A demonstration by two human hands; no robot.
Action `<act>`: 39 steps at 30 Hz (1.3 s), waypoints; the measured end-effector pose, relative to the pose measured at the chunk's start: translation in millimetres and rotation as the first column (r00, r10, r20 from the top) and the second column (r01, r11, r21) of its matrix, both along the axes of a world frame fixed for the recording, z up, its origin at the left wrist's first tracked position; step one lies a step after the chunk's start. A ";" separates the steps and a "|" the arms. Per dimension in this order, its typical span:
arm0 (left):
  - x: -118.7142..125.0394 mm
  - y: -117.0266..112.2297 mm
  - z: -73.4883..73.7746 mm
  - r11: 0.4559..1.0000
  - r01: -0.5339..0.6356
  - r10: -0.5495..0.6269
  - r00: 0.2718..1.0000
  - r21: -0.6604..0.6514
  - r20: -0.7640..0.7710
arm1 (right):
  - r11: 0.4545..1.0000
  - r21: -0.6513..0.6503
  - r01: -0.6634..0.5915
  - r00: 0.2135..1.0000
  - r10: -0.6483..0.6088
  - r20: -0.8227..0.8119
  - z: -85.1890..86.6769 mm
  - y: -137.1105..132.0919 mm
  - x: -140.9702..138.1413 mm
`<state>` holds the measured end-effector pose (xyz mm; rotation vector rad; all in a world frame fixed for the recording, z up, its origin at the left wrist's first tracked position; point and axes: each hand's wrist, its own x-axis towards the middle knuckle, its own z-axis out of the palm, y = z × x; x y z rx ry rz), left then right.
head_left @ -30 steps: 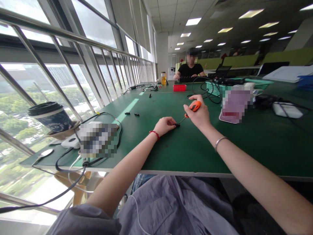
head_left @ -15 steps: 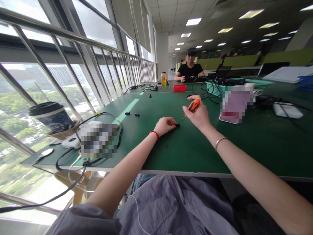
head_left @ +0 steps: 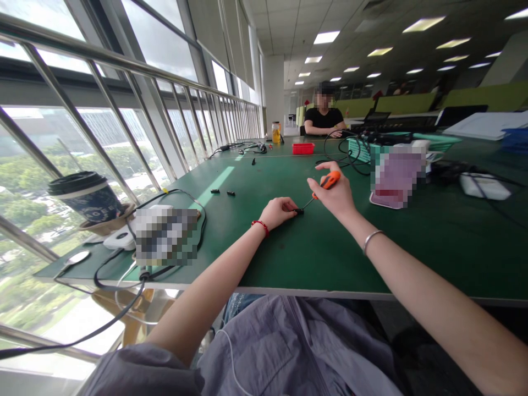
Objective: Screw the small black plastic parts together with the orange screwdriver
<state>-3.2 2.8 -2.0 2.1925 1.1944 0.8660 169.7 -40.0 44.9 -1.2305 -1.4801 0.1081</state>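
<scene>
My right hand [head_left: 336,190] grips a screwdriver [head_left: 330,180] by its orange and black handle, with the index finger raised off it. The thin shaft slants down to the left, and its tip meets a small black part [head_left: 299,211] lying on the green table [head_left: 330,253]. Closed fingers of my left hand [head_left: 280,211] pinch that part at its left end and keep it against the tabletop. What kind of part it is, I cannot make out. Two similar small black pieces, one [head_left: 215,191] beside the other [head_left: 231,193], lie farther off to the left.
At the left stand a lidded paper cup [head_left: 88,198] and white devices with black cables [head_left: 202,231]. A blurred pink phone-like object [head_left: 398,176] and a teal basket [head_left: 358,148] are at right. Farther back are a red tray [head_left: 303,148], a jar [head_left: 276,133] and a seated person [head_left: 324,118].
The screwdriver handle has turned and leans slightly lower to the right. My left hand stays in place on the black part. Across the table, the person has shifted their arms to the right.
</scene>
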 end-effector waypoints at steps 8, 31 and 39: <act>0.6 -1.5 1.1 1.000 0.002 -0.002 1.000 -0.016 0.013 | 0.998 0.051 -0.044 0.998 0.042 0.042 -3.7 1.9 0.7; 0.4 -2.3 2.0 0.999 0.014 -0.011 0.998 -0.045 0.059 | 0.999 -0.034 -0.041 0.999 0.041 0.017 1.6 -2.6 -2.2; 0.8 -1.4 1.6 0.998 0.017 -0.014 0.998 -0.054 0.059 | 0.997 0.022 -0.071 0.997 0.070 0.035 -2.5 -1.7 -0.1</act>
